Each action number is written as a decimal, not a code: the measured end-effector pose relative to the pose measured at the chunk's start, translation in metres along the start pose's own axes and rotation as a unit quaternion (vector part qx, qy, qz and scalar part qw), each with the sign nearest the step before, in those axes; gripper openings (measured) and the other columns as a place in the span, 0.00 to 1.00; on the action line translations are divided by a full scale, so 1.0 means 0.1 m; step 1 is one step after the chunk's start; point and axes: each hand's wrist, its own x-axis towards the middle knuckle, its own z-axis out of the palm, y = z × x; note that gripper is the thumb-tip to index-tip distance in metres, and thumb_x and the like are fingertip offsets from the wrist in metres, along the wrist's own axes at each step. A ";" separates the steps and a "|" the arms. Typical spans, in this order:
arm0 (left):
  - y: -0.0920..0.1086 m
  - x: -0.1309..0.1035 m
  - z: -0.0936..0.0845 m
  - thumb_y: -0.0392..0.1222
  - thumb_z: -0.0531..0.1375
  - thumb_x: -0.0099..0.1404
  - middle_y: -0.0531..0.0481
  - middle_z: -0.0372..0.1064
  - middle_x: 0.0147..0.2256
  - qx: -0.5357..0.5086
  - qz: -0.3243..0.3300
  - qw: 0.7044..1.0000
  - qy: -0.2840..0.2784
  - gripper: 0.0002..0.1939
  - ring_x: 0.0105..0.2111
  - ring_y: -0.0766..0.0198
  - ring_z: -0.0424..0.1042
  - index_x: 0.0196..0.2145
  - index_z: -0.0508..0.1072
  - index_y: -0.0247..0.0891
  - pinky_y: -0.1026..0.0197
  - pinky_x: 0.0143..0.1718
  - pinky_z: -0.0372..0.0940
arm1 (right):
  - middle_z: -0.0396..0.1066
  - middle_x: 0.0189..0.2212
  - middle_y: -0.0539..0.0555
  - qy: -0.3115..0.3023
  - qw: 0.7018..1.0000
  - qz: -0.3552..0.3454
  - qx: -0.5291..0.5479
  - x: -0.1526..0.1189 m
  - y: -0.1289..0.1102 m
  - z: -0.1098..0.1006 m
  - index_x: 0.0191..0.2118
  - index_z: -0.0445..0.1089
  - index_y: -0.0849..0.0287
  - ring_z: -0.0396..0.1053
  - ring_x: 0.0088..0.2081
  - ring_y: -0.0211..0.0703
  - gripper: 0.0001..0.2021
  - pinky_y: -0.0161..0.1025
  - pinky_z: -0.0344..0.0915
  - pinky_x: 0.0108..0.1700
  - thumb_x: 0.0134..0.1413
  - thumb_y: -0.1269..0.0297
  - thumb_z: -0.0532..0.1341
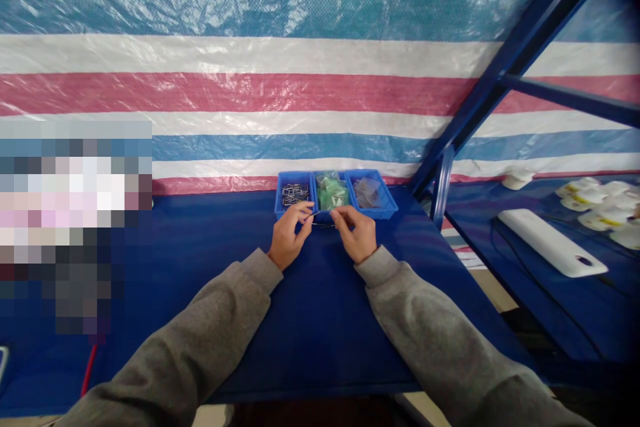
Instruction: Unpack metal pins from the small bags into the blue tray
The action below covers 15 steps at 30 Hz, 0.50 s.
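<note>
Thin strand: here it is, a fine, wire-like thin strand (324, 225) strung between the two hands, just on the near side of the blue bins (390, 211) by the bench's (310, 327) far edge, towards its far right corner.
Left hand: the left hand (290, 233) has thumb and fingertips nearly together on one end, forefinger reaching forward, hardly any gap.
Right hand: and the right hand (357, 233) answers with a tight tip pinch at the other end, thumb against forefinger.
Feel: next to no weight, I'd judge; springy rather than limp, easy to bend or kink, probably slick between bare fingertips.
Best hold: close to each end, tips only, a light squeeze, middle left free.
Hard to make out: whether that's one looped strand or two; both ends vanish behind the fingers, and the material is too fine to call.
Bench's left end: coarse blocks of blur swallow whatever is there; a red strip (89, 370) runs up into them from near the near edge.
</note>
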 end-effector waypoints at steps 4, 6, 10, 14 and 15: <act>-0.02 0.01 0.02 0.35 0.53 0.66 0.46 0.73 0.42 0.003 -0.010 0.999 -0.030 0.05 0.42 0.65 0.73 0.39 0.68 0.36 0.62 0.45 0.67 | 0.72 0.26 0.52 0.017 1.000 -0.004 -0.009 0.00 0.01 -0.02 0.34 0.70 0.59 0.70 0.27 0.39 0.13 0.34 0.65 0.31 0.60 0.58 0.54; -0.04 0.02 0.03 0.36 0.53 0.66 0.46 0.74 0.41 0.023 -0.009 0.999 -0.031 0.06 0.40 0.66 0.74 0.39 0.69 0.36 0.63 0.44 0.68 | 0.72 0.26 0.52 0.023 1.000 -0.004 -0.017 0.00 0.02 -0.02 0.34 0.70 0.59 0.70 0.26 0.38 0.13 0.34 0.65 0.31 0.61 0.58 0.53; -0.09 0.04 0.04 0.35 0.53 0.66 0.46 0.74 0.41 0.059 0.008 0.998 -0.035 0.05 0.38 0.66 0.74 0.37 0.69 0.35 0.63 0.43 0.68 | 0.72 0.26 0.52 0.045 0.998 -0.007 -0.034 0.02 0.02 0.02 0.35 0.70 0.59 0.69 0.26 0.38 0.12 0.35 0.65 0.32 0.61 0.59 0.53; -0.12 0.04 0.06 0.35 0.53 0.66 0.46 0.74 0.39 0.063 0.025 0.997 -0.040 0.06 0.38 0.66 0.74 0.39 0.69 0.35 0.63 0.42 0.69 | 0.73 0.28 0.54 0.061 0.997 -0.021 -0.041 0.01 0.02 0.07 0.35 0.70 0.59 0.70 0.28 0.39 0.12 0.36 0.66 0.34 0.61 0.59 0.53; -0.12 0.04 0.07 0.35 0.53 0.66 0.46 0.74 0.39 0.061 0.036 0.997 -0.039 0.06 0.38 0.65 0.74 0.39 0.69 0.35 0.62 0.43 0.69 | 0.73 0.28 0.54 0.063 0.997 -0.025 -0.042 0.01 0.01 0.08 0.35 0.70 0.59 0.70 0.28 0.40 0.12 0.36 0.66 0.34 0.61 0.59 0.53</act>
